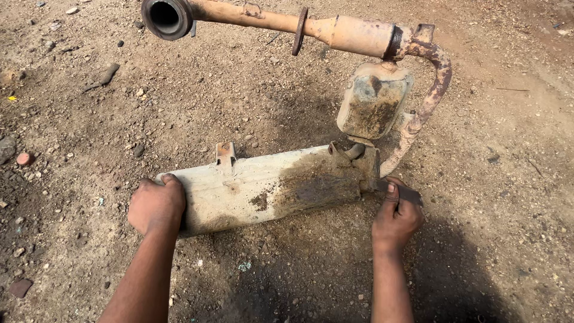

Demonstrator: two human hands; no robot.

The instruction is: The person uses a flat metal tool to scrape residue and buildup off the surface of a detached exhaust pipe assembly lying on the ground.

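My left hand (156, 206) clamps the muffler (263, 186) end on the dirt; right hand (396, 218) pinches a dark flat piece at its other end. Rusty pipe (287, 23) beyond could tip, rust edges cut fingers.

I see both my bare forearms reaching up from the bottom edge, well apart from each other. My left hand (156, 205) is curled, knuckles up, fingers wrapped forward and down. My right hand (396, 216) is a loose fist with the thumb stretched straight ahead, wrist level.
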